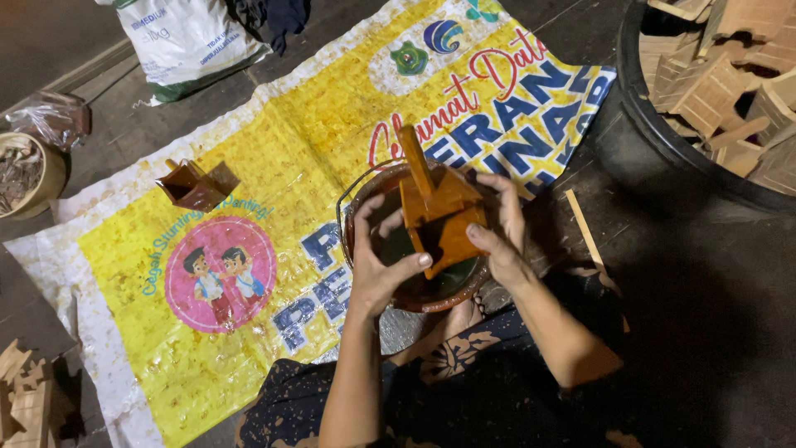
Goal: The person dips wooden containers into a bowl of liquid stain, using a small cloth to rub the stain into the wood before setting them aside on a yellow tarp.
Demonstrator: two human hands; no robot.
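Wooden piece [435, 217], frame centre: wet orange-brown. Bowl [365, 203] beneath it: brown rim, dark greenish liquid. Banner [315, 141]: yellow, stained, blue and red lettering, pink circle with cartoon figures at left. Stained piece [197, 184], upper left: dark reddish-brown. Tub [655, 141], upper right: black, holding pale raw-wood pieces [721, 75]. Sack [186, 37], top: white.

Small wooden house-shaped piece [438, 217] — wet, orange-brown with stain — stands tilted over the round pot of dark stain [414, 294].
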